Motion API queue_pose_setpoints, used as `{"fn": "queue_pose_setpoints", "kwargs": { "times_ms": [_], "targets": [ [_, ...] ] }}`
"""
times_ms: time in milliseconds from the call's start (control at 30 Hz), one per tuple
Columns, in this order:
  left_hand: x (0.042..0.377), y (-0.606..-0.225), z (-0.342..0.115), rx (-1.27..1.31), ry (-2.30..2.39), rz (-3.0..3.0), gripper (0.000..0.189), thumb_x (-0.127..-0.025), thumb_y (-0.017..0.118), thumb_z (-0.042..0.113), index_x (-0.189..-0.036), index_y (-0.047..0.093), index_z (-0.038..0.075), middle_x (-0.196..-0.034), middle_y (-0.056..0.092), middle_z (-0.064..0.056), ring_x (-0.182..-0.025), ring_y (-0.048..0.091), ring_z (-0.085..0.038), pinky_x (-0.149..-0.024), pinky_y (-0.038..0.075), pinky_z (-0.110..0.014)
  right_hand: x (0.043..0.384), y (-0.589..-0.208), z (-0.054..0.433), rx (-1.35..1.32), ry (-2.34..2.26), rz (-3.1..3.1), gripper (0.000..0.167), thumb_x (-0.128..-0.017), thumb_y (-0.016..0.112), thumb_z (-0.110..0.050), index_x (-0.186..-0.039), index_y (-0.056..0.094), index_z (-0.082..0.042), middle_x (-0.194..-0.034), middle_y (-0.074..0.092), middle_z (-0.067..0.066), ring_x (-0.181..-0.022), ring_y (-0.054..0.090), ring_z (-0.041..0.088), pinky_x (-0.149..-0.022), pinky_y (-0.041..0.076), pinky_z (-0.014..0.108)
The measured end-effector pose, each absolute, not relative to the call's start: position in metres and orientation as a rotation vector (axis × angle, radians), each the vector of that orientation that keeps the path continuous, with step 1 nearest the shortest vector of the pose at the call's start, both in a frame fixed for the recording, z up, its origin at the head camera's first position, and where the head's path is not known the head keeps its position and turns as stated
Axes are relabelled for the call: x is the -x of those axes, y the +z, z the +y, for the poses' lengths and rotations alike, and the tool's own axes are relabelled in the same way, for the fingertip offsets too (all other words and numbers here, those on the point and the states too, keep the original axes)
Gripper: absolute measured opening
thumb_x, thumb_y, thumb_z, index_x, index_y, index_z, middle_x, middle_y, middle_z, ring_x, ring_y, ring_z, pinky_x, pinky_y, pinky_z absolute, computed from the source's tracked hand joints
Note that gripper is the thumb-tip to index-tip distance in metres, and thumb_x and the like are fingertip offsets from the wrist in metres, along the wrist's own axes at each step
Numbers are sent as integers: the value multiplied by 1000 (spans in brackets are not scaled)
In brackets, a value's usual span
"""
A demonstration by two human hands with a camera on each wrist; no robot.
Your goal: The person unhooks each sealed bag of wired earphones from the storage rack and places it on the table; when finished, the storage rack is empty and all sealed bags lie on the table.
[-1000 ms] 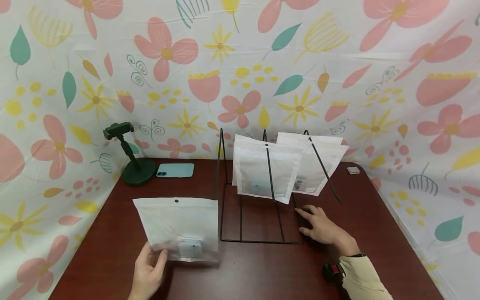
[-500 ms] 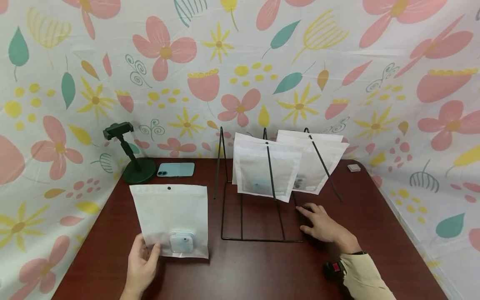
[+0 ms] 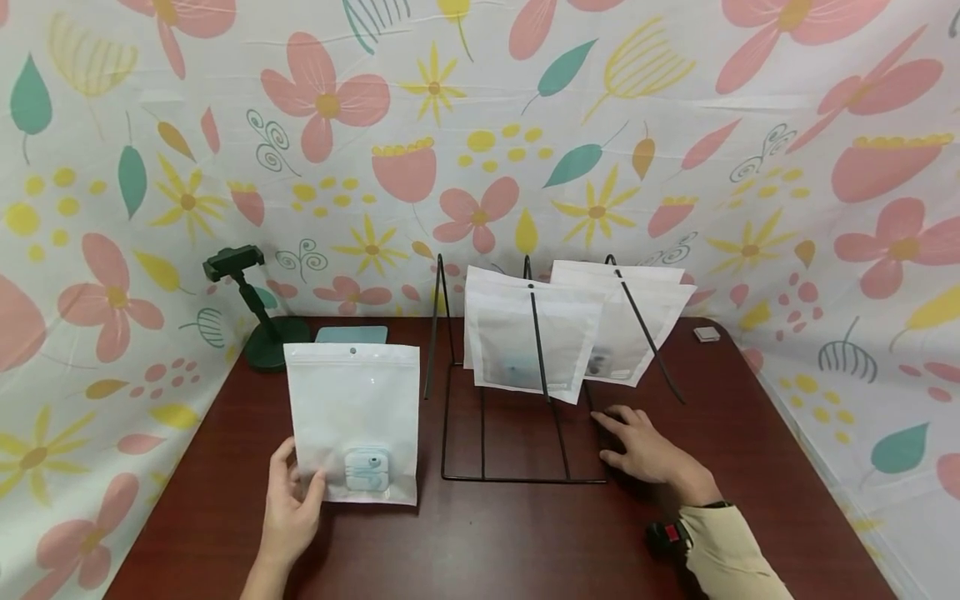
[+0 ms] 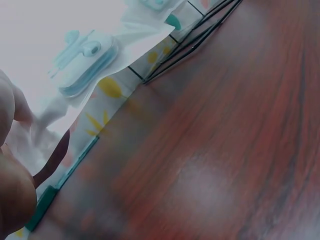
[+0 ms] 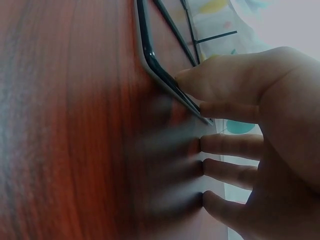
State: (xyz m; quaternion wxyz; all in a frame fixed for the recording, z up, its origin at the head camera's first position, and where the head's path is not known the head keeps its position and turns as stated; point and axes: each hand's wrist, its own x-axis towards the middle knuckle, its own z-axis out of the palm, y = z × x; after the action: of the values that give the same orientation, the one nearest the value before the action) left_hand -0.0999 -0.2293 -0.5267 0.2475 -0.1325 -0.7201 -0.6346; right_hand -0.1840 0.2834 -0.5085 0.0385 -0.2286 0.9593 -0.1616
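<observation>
My left hand (image 3: 288,512) pinches the lower left side of a white zip pouch (image 3: 345,400), thumb in front. The pouch stands upright in the air left of the rack. Through its clear lower part show white earphones in a small case (image 3: 367,469), seen closer as earphones (image 4: 85,57) in the left wrist view. On the right, my right hand (image 3: 645,450) rests with loosely spread fingers at the base of a black wire rack (image 3: 517,481). In the right wrist view its thumb (image 5: 192,80) and forefinger touch the base bar (image 5: 162,75).
White pouches hang on the rack's middle prong (image 3: 502,325) and right prong (image 3: 652,342); the left prong (image 3: 432,333) bears none. Behind my held pouch lie a pale blue phone (image 3: 352,334) and a dark green phone stand (image 3: 258,308). A small white square (image 3: 706,334) lies far right.
My left hand has raised the pouch and turned it more upright, first leftward, then slightly back right, so it now covers part of the phone. My right hand stays at the rack.
</observation>
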Motion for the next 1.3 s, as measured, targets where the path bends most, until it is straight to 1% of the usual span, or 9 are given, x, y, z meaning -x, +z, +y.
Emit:
{"fn": "queue_pose_setpoints", "kwargs": {
  "times_ms": [133,267,400,567,633,733,900,1100,1300],
  "targets": [
    [102,-525,-225,240,-1683,-2061,61,-87,50,-24,-142,28,-9,-117,54,5,-102,59,1,-72,51,-13,183,-508,284,694,-491,2935,58,-89,70,-20,-141,50,-3,-137,45,25,-120,42,42,-91,45,53],
    [107,-523,-224,222,-1665,-2094,63,-86,51,-24,-142,29,-7,-119,51,5,-103,58,3,-76,49,-11,183,-507,283,700,-504,2938,58,-89,71,-18,-140,50,-2,-136,45,26,-118,42,43,-89,45,53],
    [112,-523,-224,234,-1649,-2119,63,-86,52,-24,-142,30,-6,-118,53,-5,-102,59,4,-77,48,-10,183,-507,283,690,-511,2929,58,-89,70,-19,-141,49,-2,-137,44,26,-120,41,43,-90,45,54],
    [116,-522,-225,198,-1603,-2211,63,-87,53,-21,-143,31,-1,-112,60,-21,-99,58,4,-77,47,-10,183,-505,283,682,-506,2929,58,-89,71,-19,-140,50,-2,-136,45,26,-119,42,43,-91,45,54],
    [117,-521,-224,189,-1591,-2242,63,-88,53,-20,-144,31,1,-109,63,-24,-98,57,3,-76,46,-10,183,-505,283,679,-501,2932,57,-89,71,-19,-140,51,-2,-136,45,25,-119,42,42,-91,45,53],
    [119,-520,-223,191,-1582,-2264,64,-88,54,-18,-145,31,2,-107,63,-25,-96,57,2,-74,46,-11,183,-505,283,674,-502,2929,57,-89,70,-20,-140,51,-3,-137,45,25,-119,42,42,-90,45,53],
    [123,-518,-222,164,-1575,-2298,64,-88,54,-17,-145,30,2,-107,64,-24,-94,57,-1,-71,47,-14,183,-505,284,658,-509,2916,57,-90,70,-20,-141,50,-3,-138,44,25,-122,40,43,-91,45,54],
    [131,-512,-220,78,-1619,-2381,65,-90,51,-14,-147,29,10,-115,62,-25,-94,56,-12,-68,49,-22,185,-503,284,664,-521,2922,58,-90,69,-21,-141,49,-3,-139,43,25,-122,40,43,-91,44,54],
    [135,-510,-215,22,-1722,-2435,66,-91,48,-14,-147,26,13,-125,57,-25,-104,57,-21,-74,50,-24,183,-505,284,668,-514,2919,57,-90,69,-20,-141,50,-3,-138,43,25,-121,41,43,-91,45,54]
  ]
}}
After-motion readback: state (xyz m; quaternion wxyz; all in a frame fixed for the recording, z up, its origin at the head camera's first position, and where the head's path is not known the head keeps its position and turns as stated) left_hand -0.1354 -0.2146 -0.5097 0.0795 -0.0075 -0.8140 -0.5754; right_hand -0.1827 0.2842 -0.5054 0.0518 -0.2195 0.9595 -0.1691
